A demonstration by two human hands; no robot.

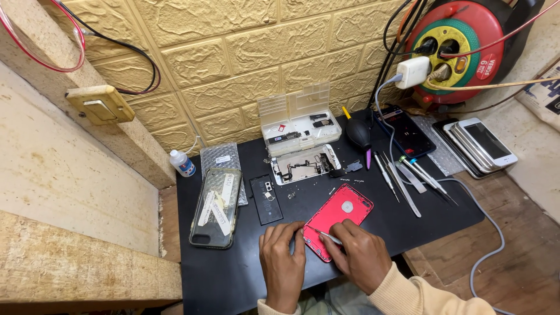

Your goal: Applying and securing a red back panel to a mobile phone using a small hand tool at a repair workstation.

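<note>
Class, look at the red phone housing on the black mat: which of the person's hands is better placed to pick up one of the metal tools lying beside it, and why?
Probably the right hand: the metal tools lie on its side of the red phone housing. It already holds a thin tool, though. The left hand rests on the black mat, farther away.

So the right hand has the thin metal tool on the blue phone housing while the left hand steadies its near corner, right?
Not quite: the head view shows the phone housing is red, not blue. The rest holds: the right hand holds the thin metal tool on it, and the left hand steadies its near corner.
</note>
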